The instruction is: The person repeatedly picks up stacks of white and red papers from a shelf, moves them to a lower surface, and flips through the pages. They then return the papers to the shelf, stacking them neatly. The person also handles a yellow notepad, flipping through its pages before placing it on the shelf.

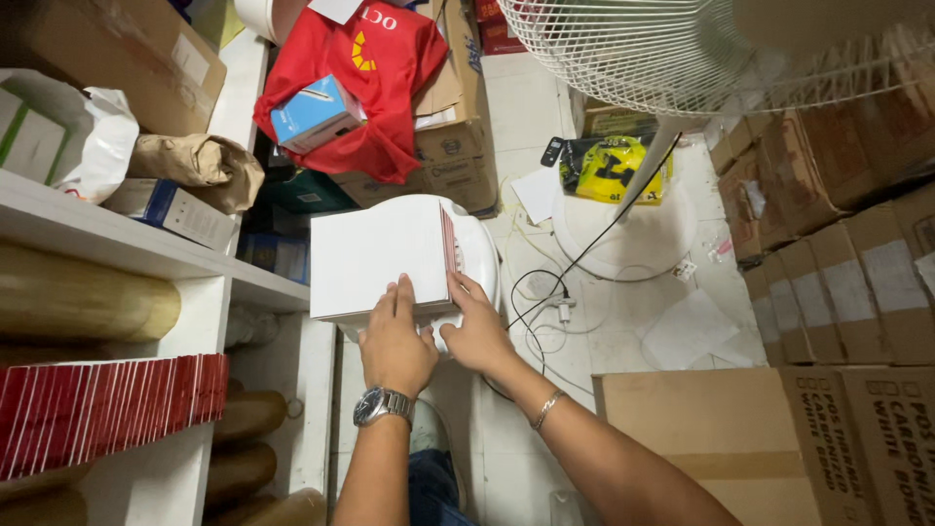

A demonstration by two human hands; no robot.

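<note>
Currently both hands on white box, sitting on a white stool over tiled floor. Left hand flat on top, fingers extended; right hand fingers gripping its red-edged side. White shelf left, cardboard cartons right, fan base beyond.

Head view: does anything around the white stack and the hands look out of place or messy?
Yes. A red cloth is draped loosely over cardboard boxes, with a blue box tilted on it. Black and white cables sprawl across the floor by the fan base. The white stack under both hands looks square.
</note>
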